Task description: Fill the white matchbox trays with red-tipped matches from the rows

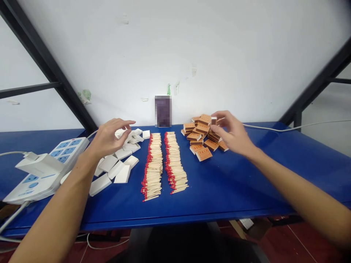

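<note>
My left hand [113, 137] hovers over a heap of white matchbox trays [122, 173], thumb and fingers apart and nothing visible between them. My right hand [229, 131] pinches a matchbox [213, 120], its pale end towards me, at the right side of a pile of orange matchboxes [203, 128]. Two long rows of matches with red heads lie between the hands: a left row [153, 166] and a right row [175, 164]. In both rows the red heads point left.
A white power strip [52, 170] with a plugged-in adapter [40, 164] and cables lies at the left of the blue table [219, 193]. A dark pixelated rectangle [163, 111] stands against the white wall. A white cable [274, 128] runs along the right back.
</note>
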Demonstrator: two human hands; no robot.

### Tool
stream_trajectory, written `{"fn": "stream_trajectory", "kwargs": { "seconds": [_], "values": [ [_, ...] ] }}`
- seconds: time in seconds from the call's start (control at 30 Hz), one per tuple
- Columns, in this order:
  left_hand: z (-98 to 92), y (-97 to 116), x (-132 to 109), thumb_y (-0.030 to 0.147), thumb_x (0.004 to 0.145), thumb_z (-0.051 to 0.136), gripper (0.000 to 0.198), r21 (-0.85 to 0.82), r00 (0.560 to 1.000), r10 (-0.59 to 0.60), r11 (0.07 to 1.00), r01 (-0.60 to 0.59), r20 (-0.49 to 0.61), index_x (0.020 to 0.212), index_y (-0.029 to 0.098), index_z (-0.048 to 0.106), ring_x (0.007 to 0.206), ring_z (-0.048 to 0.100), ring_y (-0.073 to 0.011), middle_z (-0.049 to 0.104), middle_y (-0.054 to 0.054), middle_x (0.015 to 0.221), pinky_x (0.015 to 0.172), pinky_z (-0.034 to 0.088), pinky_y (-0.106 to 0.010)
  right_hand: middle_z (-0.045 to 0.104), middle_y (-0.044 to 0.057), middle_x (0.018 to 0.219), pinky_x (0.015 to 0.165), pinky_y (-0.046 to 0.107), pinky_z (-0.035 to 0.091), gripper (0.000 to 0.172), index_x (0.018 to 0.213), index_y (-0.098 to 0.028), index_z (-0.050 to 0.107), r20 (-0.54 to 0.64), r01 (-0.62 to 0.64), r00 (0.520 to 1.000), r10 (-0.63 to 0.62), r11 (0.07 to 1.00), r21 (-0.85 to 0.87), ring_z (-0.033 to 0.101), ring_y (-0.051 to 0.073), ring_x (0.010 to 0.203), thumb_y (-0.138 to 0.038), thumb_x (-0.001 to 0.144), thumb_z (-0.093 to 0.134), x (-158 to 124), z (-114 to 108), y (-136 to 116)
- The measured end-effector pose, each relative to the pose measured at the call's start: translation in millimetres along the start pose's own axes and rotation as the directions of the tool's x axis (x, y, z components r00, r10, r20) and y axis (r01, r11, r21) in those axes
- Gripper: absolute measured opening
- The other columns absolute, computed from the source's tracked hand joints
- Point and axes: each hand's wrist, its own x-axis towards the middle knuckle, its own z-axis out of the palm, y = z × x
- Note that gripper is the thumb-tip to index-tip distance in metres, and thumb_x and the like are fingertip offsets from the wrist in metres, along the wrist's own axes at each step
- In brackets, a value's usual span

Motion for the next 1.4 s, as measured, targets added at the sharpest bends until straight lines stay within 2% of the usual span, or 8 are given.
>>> {"fn": "stream_trajectory", "kwargs": {
  "seconds": [0.17,0.27,0.47,0.63,0.83,0.97,1.17,1.4],
  "values": [
    [12.4,28.1,4.4,0.032,0.091,0.050,0.032,0.100,0.994,-0.031,0.994,0.041,-0.105,0.114,0.021,0.070,0.083,0.069,-0.0245,0.073,-0.005,0.086,0.089,0.051,-0.041,0.063,0.000,0.101,0.078,0.034,0.058,0.033,0.102,-0.028,0.051,0.149,-0.179,0.981,0.121,0.862,0.474,0.069,0.017,0.084,-0.042,0.082,0.074,5.6,47.6,-17.1],
    [19.1,52.7,18.4,0.032,0.092,0.050,0.030,-0.016,0.974,-0.169,0.986,0.168,-0.153,0.105,0.020,0.073,0.074,0.070,-0.0218,0.073,-0.002,0.078,0.087,0.052,-0.040,0.067,-0.003,0.090,0.080,0.034,0.059,0.035,0.096,-0.027,0.049,0.230,-0.309,0.950,0.210,0.714,0.628,0.071,0.017,0.083,-0.040,0.079,0.077,13.5,66.9,-22.2],
    [38.9,90.5,53.2,0.040,0.090,0.054,0.031,-0.316,0.948,-0.251,0.899,0.303,0.194,0.096,0.016,0.074,0.050,0.063,-0.0157,0.073,-0.003,0.074,0.060,0.052,-0.031,0.071,-0.005,0.081,0.084,0.035,0.060,0.032,0.082,-0.024,0.050,0.342,-0.481,0.863,0.372,0.394,0.783,0.073,0.015,0.076,-0.032,0.075,0.080,22.7,87.6,-30.1],
    [60.7,91.9,66.2,0.049,0.095,0.052,0.038,-0.472,0.902,-0.174,0.804,0.362,0.396,0.106,0.017,0.070,0.042,0.061,-0.0127,0.075,-0.004,0.078,0.052,0.050,-0.029,0.073,-0.002,0.083,0.088,0.033,0.059,0.028,0.078,-0.023,0.051,0.339,-0.487,0.847,0.410,0.339,0.805,0.074,0.015,0.079,-0.030,0.076,0.079,20.4,93.6,-30.5],
    [66.7,81.7,68.0,0.048,0.092,0.058,0.037,-0.530,0.871,-0.104,0.757,0.382,0.479,0.107,0.016,0.070,0.058,0.065,-0.0159,0.073,-0.008,0.081,0.048,0.048,-0.027,0.071,-0.010,0.077,0.089,0.038,0.058,0.042,0.095,-0.028,0.047,0.339,-0.466,0.853,0.397,0.287,0.837,0.074,0.015,0.079,-0.020,0.068,0.079,18.3,93.7,-32.2],
    [65.3,80.8,63.1,0.048,0.091,0.060,0.039,-0.565,0.894,-0.080,0.749,0.346,0.441,0.113,0.017,0.068,0.070,0.066,-0.0166,0.072,-0.006,0.084,0.062,0.054,-0.030,0.072,-0.007,0.080,0.090,0.039,0.058,0.045,0.109,-0.028,0.052,0.351,-0.466,0.861,0.368,0.294,0.834,0.073,0.016,0.083,-0.021,0.072,0.078,18.0,95.1,-35.2],
    [58.5,86.4,57.5,0.050,0.086,0.071,0.055,-0.567,0.945,0.059,0.811,0.143,0.323,0.133,0.023,0.061,0.080,0.063,-0.0174,0.067,-0.005,0.094,0.067,0.051,-0.029,0.073,-0.003,0.084,0.086,0.037,0.059,0.032,0.095,-0.024,0.057,0.394,-0.474,0.860,0.324,0.223,0.852,0.073,0.017,0.076,-0.026,0.073,0.080,15.9,94.2,-41.8],
    [53.2,95.9,56.3,0.043,0.084,0.074,0.053,-0.444,0.980,0.192,0.884,-0.148,0.056,0.130,0.020,0.063,0.113,0.064,-0.0261,0.067,-0.013,0.126,0.097,0.053,-0.043,0.072,-0.002,0.081,0.075,0.036,0.062,0.035,0.102,-0.023,0.063,0.477,-0.525,0.849,0.228,0.250,0.814,0.068,0.015,0.067,-0.029,0.074,0.083,6.1,94.0,-50.6]
  ]
}}
